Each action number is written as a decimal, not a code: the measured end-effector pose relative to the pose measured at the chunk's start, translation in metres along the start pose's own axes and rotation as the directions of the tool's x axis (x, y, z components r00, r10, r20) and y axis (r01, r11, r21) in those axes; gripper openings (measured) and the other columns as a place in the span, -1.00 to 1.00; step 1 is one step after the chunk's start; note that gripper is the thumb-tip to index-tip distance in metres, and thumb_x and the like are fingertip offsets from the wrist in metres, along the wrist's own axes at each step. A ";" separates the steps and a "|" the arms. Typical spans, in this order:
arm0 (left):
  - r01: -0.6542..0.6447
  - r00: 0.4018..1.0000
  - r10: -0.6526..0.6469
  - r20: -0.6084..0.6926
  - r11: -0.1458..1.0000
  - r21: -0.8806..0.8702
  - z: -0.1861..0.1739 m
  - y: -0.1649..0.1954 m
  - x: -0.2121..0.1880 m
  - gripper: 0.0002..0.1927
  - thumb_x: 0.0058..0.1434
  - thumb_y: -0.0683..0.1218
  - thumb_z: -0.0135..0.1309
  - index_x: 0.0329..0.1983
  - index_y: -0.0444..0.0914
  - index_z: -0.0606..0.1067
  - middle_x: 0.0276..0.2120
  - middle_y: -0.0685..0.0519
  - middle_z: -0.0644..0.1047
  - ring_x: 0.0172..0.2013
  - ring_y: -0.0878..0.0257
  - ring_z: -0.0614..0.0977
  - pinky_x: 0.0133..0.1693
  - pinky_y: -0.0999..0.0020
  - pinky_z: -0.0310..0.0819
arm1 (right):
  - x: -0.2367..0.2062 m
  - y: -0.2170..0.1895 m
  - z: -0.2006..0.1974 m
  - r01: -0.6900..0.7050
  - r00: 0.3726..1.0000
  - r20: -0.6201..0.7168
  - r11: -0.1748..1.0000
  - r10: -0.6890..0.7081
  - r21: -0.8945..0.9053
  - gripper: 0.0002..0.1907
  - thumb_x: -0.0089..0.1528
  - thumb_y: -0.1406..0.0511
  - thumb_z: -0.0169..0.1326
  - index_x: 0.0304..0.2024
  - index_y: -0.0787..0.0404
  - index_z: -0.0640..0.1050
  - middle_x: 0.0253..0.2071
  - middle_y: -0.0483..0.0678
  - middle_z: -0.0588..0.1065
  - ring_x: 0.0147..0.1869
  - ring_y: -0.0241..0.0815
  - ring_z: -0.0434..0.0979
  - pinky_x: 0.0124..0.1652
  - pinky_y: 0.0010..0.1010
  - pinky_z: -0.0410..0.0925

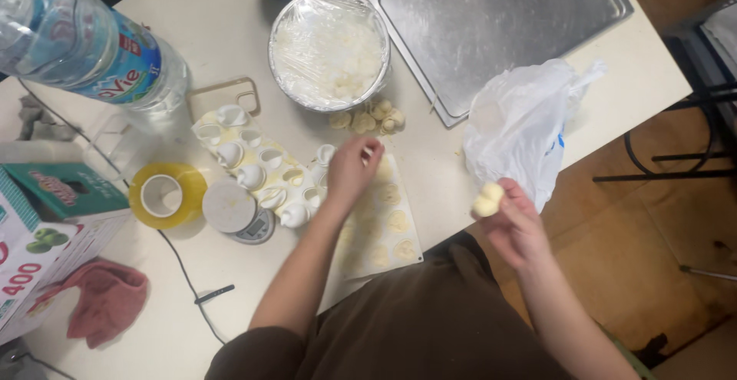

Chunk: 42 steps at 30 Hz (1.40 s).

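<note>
1. The right hand [513, 223] grips a pale dough lump [487, 199], beside a white plastic bag [518, 123].
2. The left hand [351, 170], fingers curled, rests on a dough-disc mat [384, 223]; whether it pinches anything is unclear.
3. Beyond it, a film-covered bowl [330, 48] holds white filling.

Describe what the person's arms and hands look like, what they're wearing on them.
Both forearms are bare; the left hand and right hand wear no gloves. No rings, watch or bracelets are visible. Dark brown sleeves are pushed up to about the elbow, matching the brown top.
</note>
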<state>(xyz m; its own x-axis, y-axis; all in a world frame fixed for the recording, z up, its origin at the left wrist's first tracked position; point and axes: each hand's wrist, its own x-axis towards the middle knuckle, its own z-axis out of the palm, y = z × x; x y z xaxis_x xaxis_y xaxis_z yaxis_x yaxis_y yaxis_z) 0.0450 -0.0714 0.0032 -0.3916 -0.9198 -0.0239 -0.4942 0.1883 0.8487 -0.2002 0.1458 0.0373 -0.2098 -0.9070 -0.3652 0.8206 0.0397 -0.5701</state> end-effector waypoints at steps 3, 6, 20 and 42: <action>-0.065 0.997 0.073 -0.019 0.957 0.284 -0.007 -0.018 0.037 -0.94 0.23 -0.13 0.18 -0.26 -0.19 0.61 -0.29 -0.03 0.64 -0.25 -0.03 0.67 -0.20 0.09 0.52 | -0.005 -0.013 -0.004 0.033 0.999 -0.023 0.999 -0.033 0.008 -0.78 0.41 0.30 0.09 0.10 0.13 0.46 0.00 -0.05 0.52 0.06 -0.11 0.50 0.04 -0.20 0.35; -0.053 0.994 0.086 -0.065 0.916 0.397 -0.001 -0.015 0.061 -0.79 0.27 -0.24 0.07 -0.12 -0.15 0.64 -0.16 -0.09 0.64 -0.14 -0.13 0.65 -0.11 0.00 0.49 | -0.005 -0.023 -0.005 0.062 0.998 -0.031 0.998 -0.063 -0.021 -0.75 0.40 0.30 0.09 0.12 0.14 0.45 0.00 -0.04 0.52 0.05 -0.12 0.50 0.03 -0.23 0.36; -0.185 0.957 0.270 0.104 0.848 -0.497 0.061 0.188 -0.067 -0.67 0.21 -0.19 0.30 0.05 -0.29 0.60 -0.12 0.00 0.67 -0.27 0.33 0.69 -0.16 0.44 0.60 | 0.006 -0.071 0.001 -0.122 0.985 0.120 0.992 0.122 -0.008 -0.58 0.35 0.25 0.06 0.22 0.20 0.36 0.10 0.02 0.48 0.16 -0.11 0.50 0.14 -0.24 0.39; 0.002 0.999 -0.008 -0.041 0.991 -0.135 0.146 0.203 -0.093 -0.70 0.14 -0.08 0.27 -0.03 -0.16 0.65 0.19 0.02 0.54 0.04 0.11 0.58 -0.04 0.31 0.59 | 0.085 -0.149 -0.093 -0.161 0.979 0.079 0.953 0.186 -0.255 -0.63 0.29 0.29 0.15 0.12 0.16 0.41 -0.05 -0.04 0.50 -0.04 -0.17 0.53 -0.08 -0.34 0.40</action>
<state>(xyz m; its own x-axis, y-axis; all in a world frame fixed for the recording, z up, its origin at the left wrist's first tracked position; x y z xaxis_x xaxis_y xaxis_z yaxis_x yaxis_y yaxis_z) -0.1322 0.1028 0.1001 -0.3557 -0.9345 -0.0091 -0.3861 0.1381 0.9120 -0.3900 0.1015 0.0230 -0.0109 -0.9138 -0.4059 0.6803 0.2907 -0.6728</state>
